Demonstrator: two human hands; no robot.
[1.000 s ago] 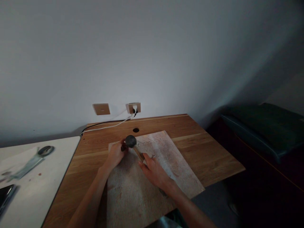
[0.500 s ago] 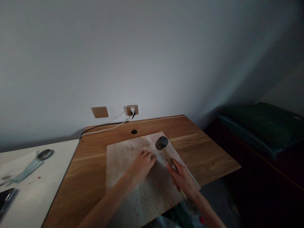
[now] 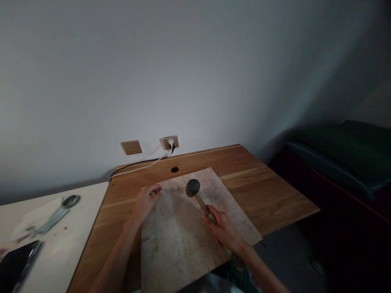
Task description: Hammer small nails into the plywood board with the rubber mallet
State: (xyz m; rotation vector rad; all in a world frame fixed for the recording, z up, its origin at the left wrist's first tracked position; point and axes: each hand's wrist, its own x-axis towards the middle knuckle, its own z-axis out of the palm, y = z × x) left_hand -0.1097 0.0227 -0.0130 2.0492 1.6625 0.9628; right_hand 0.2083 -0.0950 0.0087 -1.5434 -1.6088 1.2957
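Note:
My right hand [image 3: 224, 230] is wrapped round the wooden handle of a mallet [image 3: 193, 188] with a dark round head. The head hovers over the wooden board [image 3: 180, 244], close to the right end of a row of several small shiny nails [image 3: 178, 187] standing in it. My left hand [image 3: 147, 201] rests at the board's far left edge, by the left end of the row. Its fingers are curled and pinched together, with a small dark thing at the fingertips that is too small to name.
The board lies on a wooden table [image 3: 259, 187] with a cable hole [image 3: 174, 169]. White cables [image 3: 143, 167] run to a wall socket [image 3: 170, 142]. A white table [image 3: 82, 228] on the left bears a phone [image 3: 18, 262] and a dark roll [image 3: 71, 200].
My left hand has moved left, from right of the nails to the row's left end. The mallet, still in my right hand, has shifted left. The view has turned slightly.

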